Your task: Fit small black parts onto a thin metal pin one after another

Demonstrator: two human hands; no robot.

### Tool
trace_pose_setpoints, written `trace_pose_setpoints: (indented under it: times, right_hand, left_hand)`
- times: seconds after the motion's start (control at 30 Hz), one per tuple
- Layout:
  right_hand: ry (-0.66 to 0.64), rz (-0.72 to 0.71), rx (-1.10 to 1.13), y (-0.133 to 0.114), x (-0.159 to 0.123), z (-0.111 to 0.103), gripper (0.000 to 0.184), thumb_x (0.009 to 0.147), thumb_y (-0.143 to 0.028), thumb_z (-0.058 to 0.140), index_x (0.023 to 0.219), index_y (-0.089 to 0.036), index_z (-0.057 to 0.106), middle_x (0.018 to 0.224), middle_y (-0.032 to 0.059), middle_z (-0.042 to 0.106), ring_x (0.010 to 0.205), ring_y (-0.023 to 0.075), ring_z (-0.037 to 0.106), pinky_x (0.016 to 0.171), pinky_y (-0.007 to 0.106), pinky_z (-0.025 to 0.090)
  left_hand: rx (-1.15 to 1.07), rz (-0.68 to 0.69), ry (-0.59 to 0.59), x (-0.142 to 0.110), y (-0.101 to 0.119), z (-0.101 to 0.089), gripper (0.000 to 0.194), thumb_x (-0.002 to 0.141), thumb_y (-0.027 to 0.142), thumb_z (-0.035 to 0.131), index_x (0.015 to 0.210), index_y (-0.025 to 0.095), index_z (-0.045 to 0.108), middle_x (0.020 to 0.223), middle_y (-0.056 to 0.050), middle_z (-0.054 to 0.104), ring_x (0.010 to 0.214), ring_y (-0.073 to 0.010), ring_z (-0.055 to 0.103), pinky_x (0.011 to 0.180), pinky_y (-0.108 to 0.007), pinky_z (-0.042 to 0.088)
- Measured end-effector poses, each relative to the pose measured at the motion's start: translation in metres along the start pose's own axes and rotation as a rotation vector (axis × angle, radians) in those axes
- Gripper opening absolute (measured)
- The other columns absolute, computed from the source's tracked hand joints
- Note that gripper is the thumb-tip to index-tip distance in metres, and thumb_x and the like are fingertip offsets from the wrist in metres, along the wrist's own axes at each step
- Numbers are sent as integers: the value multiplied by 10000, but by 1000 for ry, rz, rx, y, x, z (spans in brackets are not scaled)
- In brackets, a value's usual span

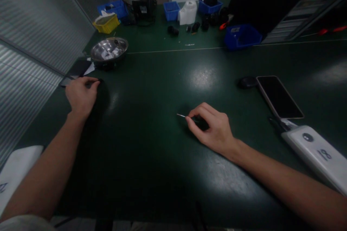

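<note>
My right hand (213,128) is over the middle of the green tabletop, thumb and forefinger pinched on a thin silvery metal rod (180,115). The rod's bare end points left, and the rest is hidden by the fingers. Far to the left, my left hand (81,95) is closed in a pinch, with something small and dark at its fingertips that I cannot make out. Just behind that hand lie a dark flat object (78,68) and a bit of white paper (90,68). A steel bowl (94,51) with crumpled white pieces stands beyond it.
Along the back stand a yellow bin (108,26), several blue bins (171,11), a white plastic housing (187,13) and dark parts. A phone (280,97), black mouse (248,82) and white power bank (317,151) lie right. Another white device (21,162) is at lower left.
</note>
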State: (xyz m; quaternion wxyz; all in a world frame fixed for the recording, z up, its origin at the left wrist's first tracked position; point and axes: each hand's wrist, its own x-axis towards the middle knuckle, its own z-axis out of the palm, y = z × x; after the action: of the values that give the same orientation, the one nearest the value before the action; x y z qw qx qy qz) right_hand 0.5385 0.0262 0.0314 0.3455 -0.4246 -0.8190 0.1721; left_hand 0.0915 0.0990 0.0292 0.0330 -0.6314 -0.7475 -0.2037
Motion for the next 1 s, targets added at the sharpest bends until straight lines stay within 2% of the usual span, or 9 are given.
trace_pose_setpoints:
  times: [0.1,0.2,0.3,0.37,0.43,0.53,0.77,1.0]
  right_hand:
    - [-22,1,-1,0,0,0,124,952,-289,595,909,-193,659,868,27,652,678,119,595,609,264,475]
    - [-41,3,2,0,0,0,125,954,-291,599,914,-189,659,878,28,650,687,118,597,609,262,468]
    - [-65,11,-2,1,0,1,126,958,-296,591,924,-194,657,890,25,650,707,121,599,629,263,469]
    - [-108,18,-14,1,0,2,134,966,-303,580,938,-196,656,903,24,645,713,120,595,634,260,462]
    - [-156,25,-38,2,0,3,148,975,-312,562,949,-198,653,911,21,638,706,116,585,625,255,448]
    - [-205,37,-81,3,0,5,162,983,-319,543,945,-200,646,913,15,628,695,109,573,603,251,420]
    - [-243,49,-116,4,0,6,180,989,-343,533,959,-208,649,928,8,623,702,110,574,588,255,390]
    - [-258,-9,-83,3,0,6,169,1006,-328,529,979,-204,641,942,7,617,732,109,585,607,252,410]
  left_hand:
    - [-74,115,34,-13,42,0,329,973,386,583,1144,142,722,1134,-55,705,1028,-211,606,985,-366,429]
    - [-307,346,0,-41,102,3,231,961,335,628,1098,176,726,1124,-61,725,1040,-213,655,939,-369,507]
    - [-514,568,-193,-74,151,8,185,965,266,631,1119,217,720,1148,-56,726,1052,-195,680,935,-357,552]
    - [-589,679,-294,-92,168,13,178,970,227,624,1120,220,719,1142,-54,729,1056,-182,684,946,-344,562]
    - [-617,742,-331,-101,173,19,165,965,196,630,1104,208,718,1119,-54,734,1052,-172,683,942,-330,565]
    - [-631,768,-324,-103,171,24,161,949,165,649,1095,189,712,1107,-55,733,1044,-165,674,946,-323,561]
    - [-647,706,-383,-102,170,24,277,949,193,660,1226,192,677,1147,-65,711,1057,-170,658,942,-321,552]
    - [-730,709,-398,-105,171,25,220,950,163,651,1159,190,715,1122,-54,735,1040,-165,678,926,-307,566]
